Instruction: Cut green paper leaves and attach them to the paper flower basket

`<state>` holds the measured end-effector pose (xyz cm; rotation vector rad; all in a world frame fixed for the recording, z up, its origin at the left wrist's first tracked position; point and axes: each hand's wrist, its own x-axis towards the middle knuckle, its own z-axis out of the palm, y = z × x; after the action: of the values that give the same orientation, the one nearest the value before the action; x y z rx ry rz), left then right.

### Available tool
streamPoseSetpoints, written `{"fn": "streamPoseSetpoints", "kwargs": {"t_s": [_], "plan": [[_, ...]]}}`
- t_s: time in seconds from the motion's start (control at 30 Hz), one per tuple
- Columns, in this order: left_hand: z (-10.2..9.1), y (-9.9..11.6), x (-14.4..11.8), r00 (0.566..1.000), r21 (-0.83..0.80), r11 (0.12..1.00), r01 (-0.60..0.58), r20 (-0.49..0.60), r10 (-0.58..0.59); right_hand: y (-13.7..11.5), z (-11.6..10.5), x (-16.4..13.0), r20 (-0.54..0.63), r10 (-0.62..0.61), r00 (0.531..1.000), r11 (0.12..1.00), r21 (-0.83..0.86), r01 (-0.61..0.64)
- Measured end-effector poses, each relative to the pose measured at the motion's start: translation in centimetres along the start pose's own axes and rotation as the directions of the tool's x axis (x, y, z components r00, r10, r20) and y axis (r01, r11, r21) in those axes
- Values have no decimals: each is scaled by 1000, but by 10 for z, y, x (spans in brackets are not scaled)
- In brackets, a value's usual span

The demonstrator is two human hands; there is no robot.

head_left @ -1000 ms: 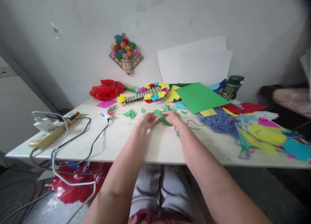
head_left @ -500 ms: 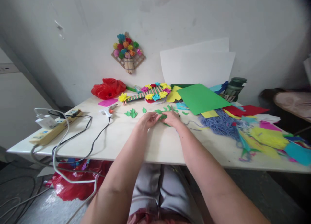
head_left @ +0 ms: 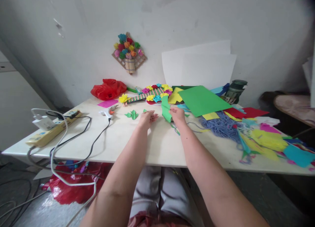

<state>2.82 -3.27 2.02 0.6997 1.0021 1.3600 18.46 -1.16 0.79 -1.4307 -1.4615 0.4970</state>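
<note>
Change vs half a second back: both hands had been close together over green scraps; now the right hand [head_left: 177, 114] had a green strip [head_left: 166, 110] stood up off the counter [head_left: 118, 145], and the left hand [head_left: 147, 118] sat apart from it. Net effect, my read: strip was held one-handed, left hand free for other pieces. Strip was near the middle of the counter, in front of the flowered woven piece [head_left: 145, 95] and hiding a bit of it. Right hand: thumb and fingers closed on strip's right edge; couldn't tell if anything else was in the palm. Left hand: fingers loosely curled, part open, nothing visible in them. Single green leaf [head_left: 144, 110] just behind left fingertips, contact unclear; leaf cluster [head_left: 133, 114] farther left. Glue gun [head_left: 107, 113] lay past that, black cord trailing to the front edge, near power strip [head_left: 49, 132]. Right side was crowded: large green sheet [head_left: 204, 100], blue yarn [head_left: 220, 125], coloured paper heap [head_left: 270, 138]. Likeliest snag: loose yarn strands by the right wrist. Glue gun cord looked clear of both arms.
</note>
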Motion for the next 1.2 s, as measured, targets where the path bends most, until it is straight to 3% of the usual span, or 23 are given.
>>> {"fn": "streamPoseSetpoints", "kwargs": {"t_s": [0.1,0.23,0.33,0.5,0.63,0.7,0.87,1.03,1.1,1.17,1.2], "plan": [[0,-2,0,999,30,999,-33,36,32,1,2,1,36,171,985,882,440,-169],[0,-7,1,985,121,992,-48,172,27,-7,2,-7,191,214,958,759,585,-287],[-1,-9,3,970,141,983,-113,228,79,-12,0,-11,216,227,950,767,561,-311],[-5,-7,10,978,93,974,-207,56,202,-8,0,-8,139,234,962,827,491,-272],[-6,-5,12,972,45,971,-234,33,232,5,2,-2,44,137,990,964,223,-143],[-6,-5,13,971,28,971,-237,46,235,10,2,0,7,93,996,992,84,-94],[-7,-7,15,966,-2,968,-252,54,251,8,-2,0,-6,78,997,972,-221,-77],[-8,-7,18,969,-36,970,-242,47,244,-1,-4,-2,-18,-88,996,942,-327,77],[-9,-6,18,969,-64,968,-244,32,246,-6,-7,-6,26,-52,998,953,-299,57],[-10,-5,19,968,-94,964,-249,7,251,-11,-13,-12,206,70,976,987,-158,-38],[-11,-5,19,968,-105,963,-249,-7,249,-14,-17,-15,326,94,941,995,-54,-80]]}}
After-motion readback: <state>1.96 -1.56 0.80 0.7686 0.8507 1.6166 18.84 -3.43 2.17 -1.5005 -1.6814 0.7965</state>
